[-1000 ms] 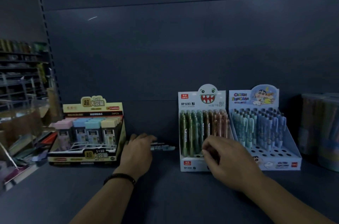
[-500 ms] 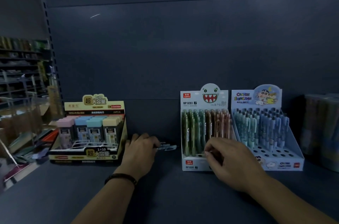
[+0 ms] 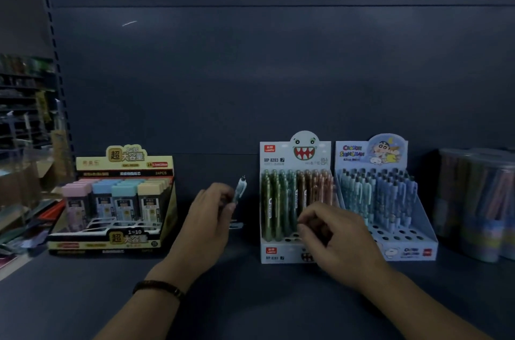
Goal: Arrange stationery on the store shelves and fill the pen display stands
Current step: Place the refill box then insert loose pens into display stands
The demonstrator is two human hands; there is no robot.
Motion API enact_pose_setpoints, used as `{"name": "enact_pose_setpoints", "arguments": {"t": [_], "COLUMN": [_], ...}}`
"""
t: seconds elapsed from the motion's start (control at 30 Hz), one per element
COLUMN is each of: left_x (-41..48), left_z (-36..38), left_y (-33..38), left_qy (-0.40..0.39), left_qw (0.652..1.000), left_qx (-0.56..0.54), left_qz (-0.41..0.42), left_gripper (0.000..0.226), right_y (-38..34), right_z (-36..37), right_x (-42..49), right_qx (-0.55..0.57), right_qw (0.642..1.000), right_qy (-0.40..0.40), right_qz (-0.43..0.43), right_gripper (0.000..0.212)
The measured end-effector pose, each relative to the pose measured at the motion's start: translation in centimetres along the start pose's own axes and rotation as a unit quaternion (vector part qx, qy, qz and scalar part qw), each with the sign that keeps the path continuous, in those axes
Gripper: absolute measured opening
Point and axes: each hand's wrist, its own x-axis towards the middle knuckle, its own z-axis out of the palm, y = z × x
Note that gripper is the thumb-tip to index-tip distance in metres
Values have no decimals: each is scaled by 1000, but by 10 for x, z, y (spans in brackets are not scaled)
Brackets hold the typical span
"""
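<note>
My left hand (image 3: 211,217) holds a pale blue pen (image 3: 240,188), lifted off the shelf and tilted nearly upright, left of the stands. Another pen (image 3: 236,225) lies on the shelf just behind that hand. My right hand (image 3: 337,236) is at the front of the white monster-face display stand (image 3: 295,155), its curled fingertips at the lower ends of the brown pens (image 3: 302,192); whether it pinches one is hidden. The stand holds several green and brown pens. Beside it on the right, the blue cartoon display stand (image 3: 370,153) holds several blue pens, with open holes in its front rows.
A yellow-and-black box of pastel lead cases (image 3: 125,161) stands on the left of the dark shelf (image 3: 250,298). Clear tubs of pens (image 3: 473,200) stand at the far right. Other store shelves and goods show beyond the shelf's left edge.
My left hand has picked a pale blue pen up from the shelf and raised it nearly upright. My right hand has stayed at the front of the monster-face stand.
</note>
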Motion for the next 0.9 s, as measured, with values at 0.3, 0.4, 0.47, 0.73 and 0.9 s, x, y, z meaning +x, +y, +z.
{"name": "enact_pose_setpoints", "arguments": {"t": [0.3, 0.4, 0.47, 0.73, 0.9], "left_x": [-7, -8, -9, 10, 22], "left_z": [22, 27, 29, 62, 91], "left_y": [59, 64, 71, 129, 156], "left_qy": [-25, -25, -24, -35, -27], "left_qw": [986, 988, 989, 979, 986], "left_qx": [-25, -53, -78, -199, -156], "left_qz": [164, 141, 119, 13, 46], "left_gripper": [14, 17, 18, 16, 16], "right_y": [-8, -3, -1, 2, 38], "right_z": [-8, -9, -10, -47, -87], "right_x": [6, 7, 7, 17, 22], "right_qx": [117, 174, 213, 390, 320], "right_qw": [988, 974, 962, 878, 903], "right_qy": [91, 117, 139, 230, 240], "right_qz": [49, 86, 101, 153, 155], "right_gripper": [24, 15, 12, 24, 31]}}
